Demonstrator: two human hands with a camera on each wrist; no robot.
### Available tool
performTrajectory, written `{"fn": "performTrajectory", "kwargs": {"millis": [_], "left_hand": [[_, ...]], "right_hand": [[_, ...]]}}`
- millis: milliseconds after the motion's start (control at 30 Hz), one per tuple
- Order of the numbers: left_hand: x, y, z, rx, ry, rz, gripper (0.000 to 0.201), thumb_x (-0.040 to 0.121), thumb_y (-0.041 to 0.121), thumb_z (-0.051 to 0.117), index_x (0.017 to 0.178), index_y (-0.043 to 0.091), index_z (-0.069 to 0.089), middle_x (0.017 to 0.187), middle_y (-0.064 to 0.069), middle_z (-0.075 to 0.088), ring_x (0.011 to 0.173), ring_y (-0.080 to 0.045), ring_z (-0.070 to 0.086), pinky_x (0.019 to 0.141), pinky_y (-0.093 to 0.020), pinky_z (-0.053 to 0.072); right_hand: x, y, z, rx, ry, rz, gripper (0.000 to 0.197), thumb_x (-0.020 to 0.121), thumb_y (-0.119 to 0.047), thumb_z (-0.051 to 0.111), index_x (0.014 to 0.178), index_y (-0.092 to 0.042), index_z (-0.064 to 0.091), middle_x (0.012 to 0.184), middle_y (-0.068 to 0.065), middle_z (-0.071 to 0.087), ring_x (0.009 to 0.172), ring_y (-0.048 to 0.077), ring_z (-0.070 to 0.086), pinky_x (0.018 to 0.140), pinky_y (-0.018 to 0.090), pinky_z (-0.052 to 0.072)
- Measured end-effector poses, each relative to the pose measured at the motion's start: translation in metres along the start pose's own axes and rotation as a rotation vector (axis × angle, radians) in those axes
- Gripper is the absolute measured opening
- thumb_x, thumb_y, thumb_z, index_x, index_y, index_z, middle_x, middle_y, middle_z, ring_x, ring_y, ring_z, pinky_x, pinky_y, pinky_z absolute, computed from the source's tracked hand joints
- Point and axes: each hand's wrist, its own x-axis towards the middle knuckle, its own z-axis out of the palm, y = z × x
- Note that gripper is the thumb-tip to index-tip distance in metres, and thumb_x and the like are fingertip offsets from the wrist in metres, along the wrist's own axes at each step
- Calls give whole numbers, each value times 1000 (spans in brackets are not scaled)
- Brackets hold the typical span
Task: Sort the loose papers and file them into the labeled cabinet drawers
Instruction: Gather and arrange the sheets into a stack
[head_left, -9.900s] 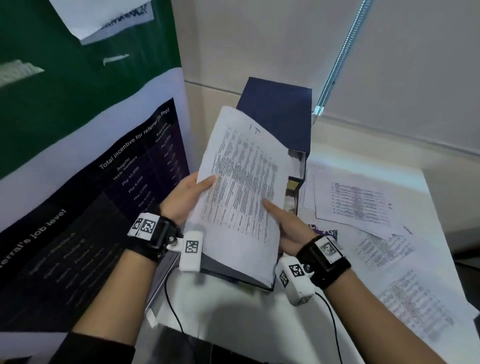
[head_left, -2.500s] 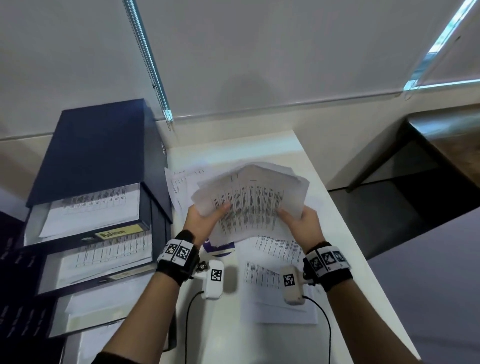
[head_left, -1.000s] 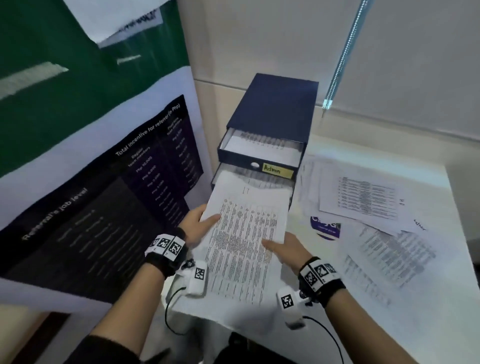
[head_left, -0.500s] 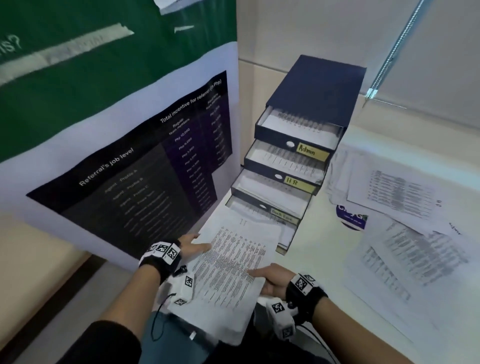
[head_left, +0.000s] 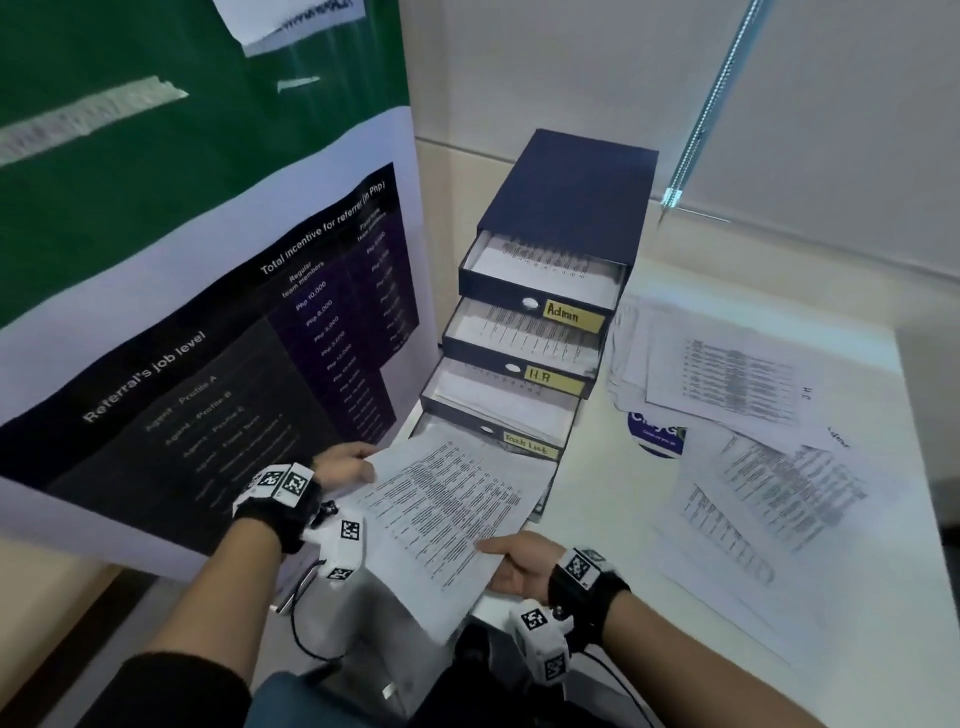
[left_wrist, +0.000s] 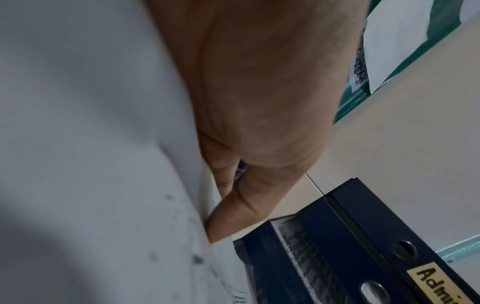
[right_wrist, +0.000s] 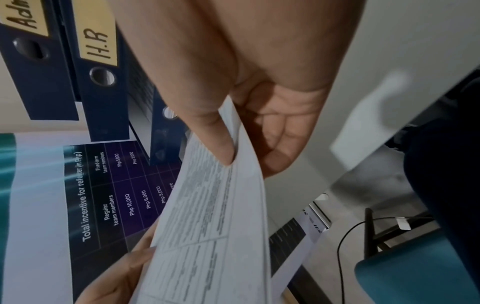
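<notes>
Head view: since half a second ago the printed sheet has tilted at lower centre over the bottom drawer; left hand and right hand pinch its edges. Loose papers cover the desk at right. Wrist views: fingers and fingers clamp paper; drawer cabinet behind.

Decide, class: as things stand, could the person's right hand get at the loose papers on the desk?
Probably not at once. The way to the loose papers looks free, with nothing between, but the right hand grips the printed sheets together with the left hand, so it must let go first.
</notes>
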Motion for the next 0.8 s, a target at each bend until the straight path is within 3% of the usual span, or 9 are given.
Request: {"fn": "performTrajectory", "kwargs": {"millis": [200,300,367,400,467,533,600,700,800], "left_hand": [[6,-8,-11,-95,81,-24,44,82,-6,61,125,5,62,117,-17,66,109,-33,63,95,-40,51],[8,-10,0,-86,51,17,45,83,-3,67,126,8,59,116,-6,64,100,-23,63,74,-22,53],[10,-7,10,-38,32,69,51,83,-3,69,130,10,55,120,-2,58,103,-19,59,74,-15,51],[17,-7,15,1,36,103,53,83,1,70,132,14,55,128,-1,55,111,-19,57,85,-20,50],[27,-1,23,41,44,151,44,85,12,71,124,28,59,141,-4,52,119,-21,55,98,-29,48],[33,10,31,56,88,188,24,90,17,65,108,32,67,134,3,55,104,-20,62,85,-24,52],[41,19,42,51,138,201,18,94,16,60,100,27,73,121,6,61,102,-23,66,81,-24,52],[50,29,56,43,198,179,19,95,17,60,103,26,73,117,9,63,110,-24,64,87,-23,48],[65,31,63,98,163,191,27,91,19,64,118,23,68,134,2,60,123,-19,55,99,-18,38]], "right_hand": [[17,-19,10,11,52,-83,30,91,4,60,120,1,62,106,19,72,83,27,74,73,36,61],[27,-30,4,39,178,-185,35,88,3,63,122,11,58,118,30,65,94,39,68,88,43,54],[28,-38,-2,6,277,-244,36,88,-2,65,115,19,51,106,33,67,84,44,69,76,47,59],[28,-39,-4,-11,318,-255,39,87,-5,67,115,17,50,95,28,68,73,38,69,61,39,59],[21,-36,-4,-67,307,-205,49,85,-10,71,125,8,51,83,17,70,61,27,67,49,27,51],[8,-29,4,-132,181,-108,45,86,-8,70,125,7,54,79,16,70,56,24,66,44,26,49],[-1,-20,14,-131,118,-87,44,88,1,64,129,2,47,94,27,70,60,27,69,48,30,55],[4,-16,10,-135,306,-296,70,86,12,51,135,-31,24,98,24,65,56,33,68,56,41,60],[11,-27,-2,-409,482,-504,78,86,5,49,146,-37,22,102,21,67,56,22,71,52,28,58]]}}
